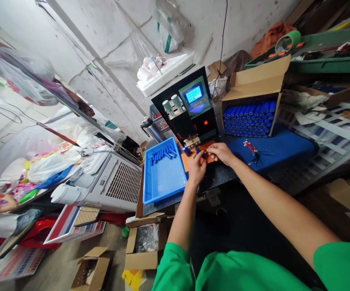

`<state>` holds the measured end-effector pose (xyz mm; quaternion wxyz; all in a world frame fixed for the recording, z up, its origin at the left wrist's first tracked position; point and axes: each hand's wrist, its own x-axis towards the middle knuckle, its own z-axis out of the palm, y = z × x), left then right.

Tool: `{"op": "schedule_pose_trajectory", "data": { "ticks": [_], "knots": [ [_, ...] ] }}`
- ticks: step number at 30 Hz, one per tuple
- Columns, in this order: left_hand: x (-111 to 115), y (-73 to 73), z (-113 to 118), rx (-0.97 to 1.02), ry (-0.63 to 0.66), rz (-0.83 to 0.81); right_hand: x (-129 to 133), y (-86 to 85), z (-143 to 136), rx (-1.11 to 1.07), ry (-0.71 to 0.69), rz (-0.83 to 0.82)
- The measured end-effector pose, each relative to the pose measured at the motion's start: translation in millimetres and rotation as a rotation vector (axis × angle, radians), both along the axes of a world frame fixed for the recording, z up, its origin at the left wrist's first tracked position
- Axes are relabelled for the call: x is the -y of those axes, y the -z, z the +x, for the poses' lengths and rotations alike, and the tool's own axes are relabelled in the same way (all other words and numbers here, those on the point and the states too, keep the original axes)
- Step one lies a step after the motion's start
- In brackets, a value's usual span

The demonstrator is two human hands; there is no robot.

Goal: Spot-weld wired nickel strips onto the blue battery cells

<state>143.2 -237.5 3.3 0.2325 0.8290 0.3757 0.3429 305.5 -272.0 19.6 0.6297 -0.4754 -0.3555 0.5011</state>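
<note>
Orange is showing under your fingers in the head view: that board [186, 161] is lying before the black machine [193, 113], standing at twelve o'clock. Your left hand [197, 166] is sitting against a blue cylinder [198, 150]; whether it's gripping, I cannot tell. Your right hand [220, 153] is pinching at three o'clock, its load too small to read. A blue tray [163, 184] is resting at nine, a carton [256, 80] of cylinders at two.

What my right hand [220, 153] pinches is too small to tell. I can't read the small screen [193, 94]. The edge cuts off a green tray [323, 66].
</note>
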Motion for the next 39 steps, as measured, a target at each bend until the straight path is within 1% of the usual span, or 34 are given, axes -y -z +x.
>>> {"op": "schedule_pose_trajectory", "data": {
  "ticks": [3,6,9,11,14,16,21,23,26,29,34,39],
  "knots": [
    [0,4.2,-1,0.018,-0.01,-0.021,0,-1.3,0,-0.029,0.018,0.001],
    [3,5.8,-2,0.125,0.005,-0.083,0,-0.5,0,-0.027,0.036,0.006],
    [4,-0.1,1,0.267,-0.036,-0.188,-2,2.1,-1,-0.016,0.054,-0.001],
    [3,-7.3,4,0.306,-0.075,-0.251,-4,3.8,-2,-0.008,0.064,-0.01],
    [-3,-16.2,8,0.3,-0.113,-0.294,-6,5.4,-2,0.006,0.067,-0.013],
    [-7,-17.8,9,0.284,-0.116,-0.307,-6,5.9,-2,0.006,0.068,-0.011],
    [-16,-10.0,9,0.207,-0.152,-0.209,-8,7.5,-3,0.02,0.066,-0.021],
    [-19,-6.2,10,0.21,-0.148,-0.217,-9,8.4,-3,0.032,0.073,-0.024],
    [-21,-2.6,11,0.236,-0.135,-0.272,-9,8.2,-4,0.038,0.087,-0.03],
    [-20,-1.0,12,0.243,-0.139,-0.303,-8,4.5,-6,0.009,0.11,-0.046],
    [-15,0.7,12,0.268,-0.166,-0.322,-7,-8.1,-11,0.002,0.155,-0.087],
    [-12,-2.1,14,0.244,-0.2,-0.32,-14,-17.9,-19,0.015,0.18,-0.078]
  ]
}}
